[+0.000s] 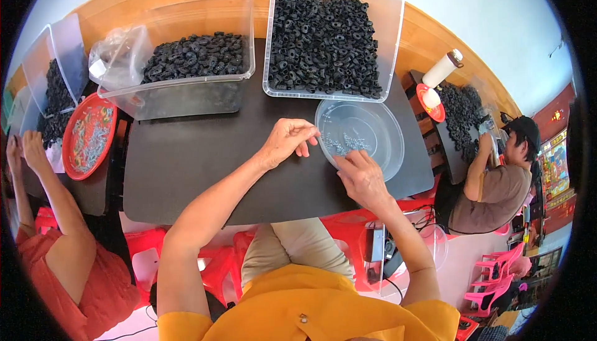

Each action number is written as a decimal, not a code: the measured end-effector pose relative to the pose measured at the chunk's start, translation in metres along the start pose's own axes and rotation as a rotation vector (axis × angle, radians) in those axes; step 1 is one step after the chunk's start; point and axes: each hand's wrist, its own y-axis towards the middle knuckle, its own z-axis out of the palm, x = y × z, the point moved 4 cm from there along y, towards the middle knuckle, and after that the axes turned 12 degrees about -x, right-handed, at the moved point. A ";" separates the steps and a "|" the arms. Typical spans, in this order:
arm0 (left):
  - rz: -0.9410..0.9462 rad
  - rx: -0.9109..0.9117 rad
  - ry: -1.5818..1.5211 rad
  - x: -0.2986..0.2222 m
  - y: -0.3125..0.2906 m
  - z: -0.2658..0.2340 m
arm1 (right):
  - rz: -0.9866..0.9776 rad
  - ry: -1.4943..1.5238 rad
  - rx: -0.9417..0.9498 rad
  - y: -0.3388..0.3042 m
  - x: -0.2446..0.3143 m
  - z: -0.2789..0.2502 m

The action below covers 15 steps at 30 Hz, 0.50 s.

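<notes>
My left hand [290,140] hovers over the dark table just left of a round clear plastic bowl [390,139]. Its thumb and forefinger are pressed together, the other fingers curled; anything between them is too small to make out. At the bowl's near side, my right hand [363,180] dips its bunched fingertips toward small shiny metal pieces [356,142] scattered on the bottom. Whether a piece is pinched there is hidden. Beyond the bowl, a clear bin [267,79] full of small black hollow plastic parts [326,42] leans tilted toward me.
Left of it stands another clear bin [186,101] with black parts, a plastic bag [124,61] beside it. A red tray [111,114] of small pieces lies farther left by a person in red [74,272]. At right, a capped person [497,185] works beside a black heap [457,117] and white bottle [440,70].
</notes>
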 end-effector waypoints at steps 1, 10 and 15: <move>0.001 -0.003 -0.003 0.000 0.000 0.000 | 0.011 0.020 0.012 0.000 -0.003 -0.001; 0.022 0.074 0.049 -0.004 -0.001 0.006 | 0.070 -0.052 -0.272 0.040 -0.032 -0.030; -0.043 0.063 -0.055 -0.004 0.000 0.003 | 0.076 -0.121 -0.391 0.108 -0.079 -0.022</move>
